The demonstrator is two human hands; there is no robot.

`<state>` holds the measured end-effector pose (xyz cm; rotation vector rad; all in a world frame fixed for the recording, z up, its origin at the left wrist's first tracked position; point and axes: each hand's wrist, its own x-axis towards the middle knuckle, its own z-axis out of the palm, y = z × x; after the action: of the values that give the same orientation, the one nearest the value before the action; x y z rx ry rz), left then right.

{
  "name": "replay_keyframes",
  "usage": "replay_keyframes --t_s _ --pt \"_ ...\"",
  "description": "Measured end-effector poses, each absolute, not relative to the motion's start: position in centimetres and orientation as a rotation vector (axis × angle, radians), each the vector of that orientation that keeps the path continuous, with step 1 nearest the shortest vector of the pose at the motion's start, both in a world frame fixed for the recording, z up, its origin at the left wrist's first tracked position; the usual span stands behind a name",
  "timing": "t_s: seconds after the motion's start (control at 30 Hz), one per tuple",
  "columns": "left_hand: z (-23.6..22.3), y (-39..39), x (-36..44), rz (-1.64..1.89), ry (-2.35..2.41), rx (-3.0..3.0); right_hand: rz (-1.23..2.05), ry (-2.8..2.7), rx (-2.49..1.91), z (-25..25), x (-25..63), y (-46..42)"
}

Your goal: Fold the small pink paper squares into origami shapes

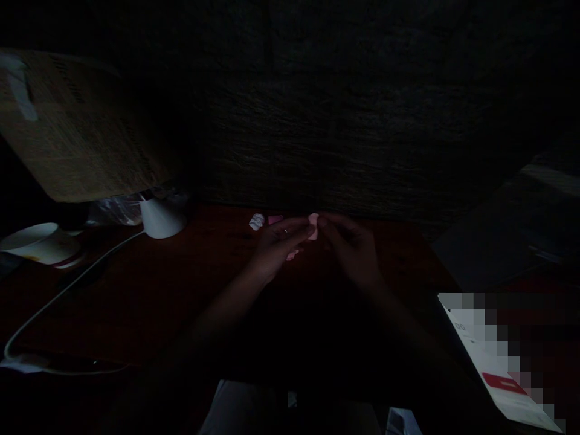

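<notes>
In dim light, both my hands meet over the brown table. My left hand (274,246), with a ring on one finger, pinches a small pale pink piece (313,227) that looks like paper. Against its right edge, the fingertips of my right hand (356,244) are closed. A crumpled pink scrap (292,255) lies just under my left hand. Behind that hand are a flat darker pink piece (275,220), partly covered by the fingers, and a crumpled white wad (257,222). Darkness hides much of the right fingers.
At left stands a lamp with a white cone base (161,219) and a newsprint-patterned shade (86,130). A paper cup (40,243) tilts nearby, and a white cable (77,285) crosses the table (149,290). A white printed item (493,380) sits at lower right. A dark wall (308,121) rises behind.
</notes>
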<state>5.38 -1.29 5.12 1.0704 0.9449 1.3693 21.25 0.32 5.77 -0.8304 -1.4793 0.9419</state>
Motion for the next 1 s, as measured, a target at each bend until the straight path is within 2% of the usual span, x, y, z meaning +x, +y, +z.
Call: replay_keyframes --t_s 0.53,1.0 --pt "5.12 -1.41 5.41 1.401 0.989 1.118 1.223 -1.358 -0.853 6.14 21.17 0.49" --pt "5.18 -1.62 5.59 1.4 0.983 1.165 1.334 -1.336 -0.813 5.91 21.31 0.93"
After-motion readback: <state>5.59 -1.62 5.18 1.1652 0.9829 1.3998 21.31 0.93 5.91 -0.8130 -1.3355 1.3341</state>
